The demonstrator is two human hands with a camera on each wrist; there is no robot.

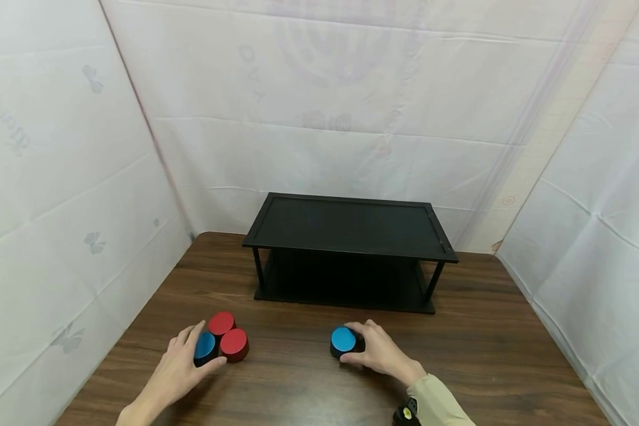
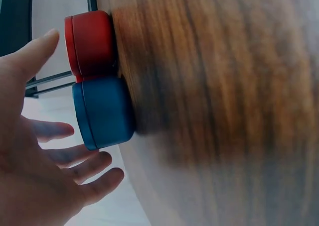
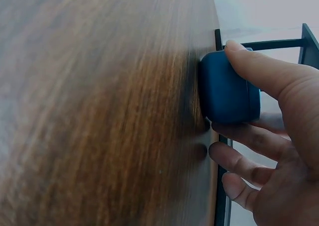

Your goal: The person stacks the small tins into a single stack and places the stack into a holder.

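On the left of the table, a blue round tin [image 1: 205, 346] stands against two red round tins [image 1: 234, 344], [image 1: 221, 323]. My left hand [image 1: 174, 364] is spread around the blue one's near side. In the left wrist view its thumb is held away from the blue tin [image 2: 104, 111], and the fingers reach past its lid; whether a fingertip touches it I cannot tell. Further right, another blue round tin [image 1: 343, 341] stands on the table. My right hand [image 1: 378, 352] grips it between thumb and fingers, as the right wrist view shows with the tin [image 3: 227, 89].
A black two-tier rack [image 1: 346, 228] stands at the back of the wooden table [image 1: 287, 378], its lower shelf [image 1: 346, 281] open to the front. White sheets [image 1: 319, 106] hang behind and along both sides. A dark band with a small device [image 1: 406, 413] is at my right wrist.
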